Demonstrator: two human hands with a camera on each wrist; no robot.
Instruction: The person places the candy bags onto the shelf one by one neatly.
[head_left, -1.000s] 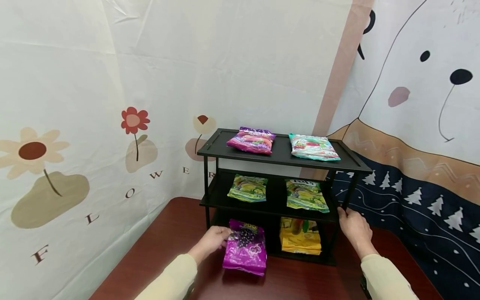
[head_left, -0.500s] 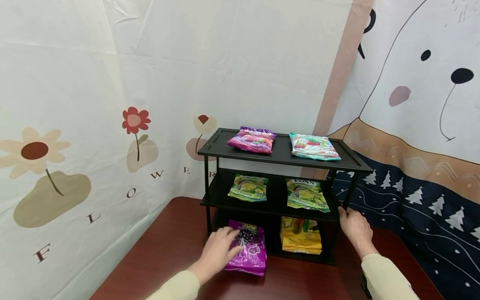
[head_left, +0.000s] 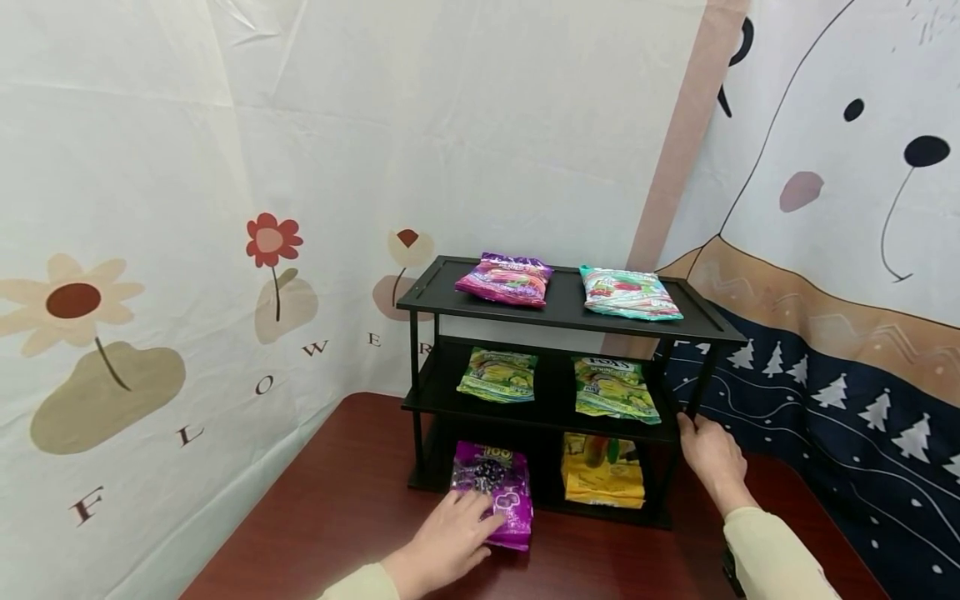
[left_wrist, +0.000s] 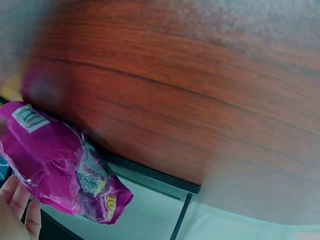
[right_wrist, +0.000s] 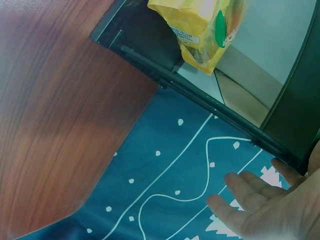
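A purple candy bag (head_left: pixel 491 483) with a dark berry print leans out of the left side of the lowest level of a black three-tier rack (head_left: pixel 570 308). My left hand (head_left: pixel 450 542) lies over the bag's lower left part with its fingers extended. In the left wrist view, the straight fingertips touch the edge of the purple bag (left_wrist: pixel 50 160). At the rack's right front post my right hand (head_left: pixel 711 457) has the post between thumb and forefinger. The right wrist view shows the other fingers of my right hand (right_wrist: pixel 265 200) loosely extended beside the rack's frame (right_wrist: pixel 200 102).
A yellow bag (head_left: pixel 602 479) stands on the lowest level at right. Two green bags, one left (head_left: pixel 497 375) and one right (head_left: pixel 615 390), lie on the middle level. A pink-purple bag (head_left: pixel 506 279) and a turquoise-white bag (head_left: pixel 630 293) are on top. Printed curtains (head_left: pixel 337 167) hang behind the reddish-brown table (head_left: pixel 315 500).
My left hand has let go of the purple bag's upper left edge and moved across its front, then down toward its lower part. The right hand stays at the post.
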